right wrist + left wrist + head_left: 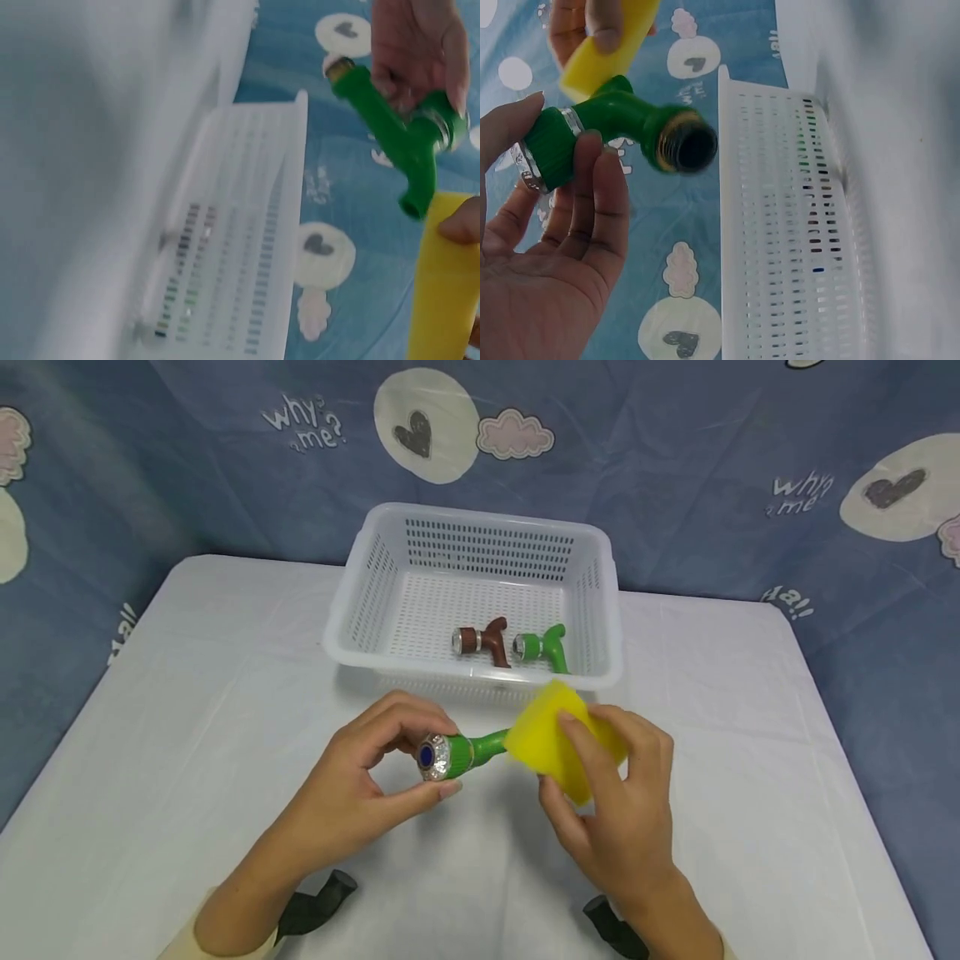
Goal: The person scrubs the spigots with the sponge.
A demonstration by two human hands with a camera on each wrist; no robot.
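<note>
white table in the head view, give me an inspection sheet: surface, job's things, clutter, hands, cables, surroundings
Surface: white table, lightly creased.
Job's things: held green tap; yellow sponge; white basket containing a brown tap and another green tap.
Clutter: two black pieces near the wrists, purpose unclear.
Hands: left hand holds the tap by its knob end; right hand grips the sponge.
Cables: nothing seen.
Surroundings: blue printed curtain behind.

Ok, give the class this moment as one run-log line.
left hand: holds green tap | right hand: holds yellow sponge | basket: brown tap, second green tap
</note>
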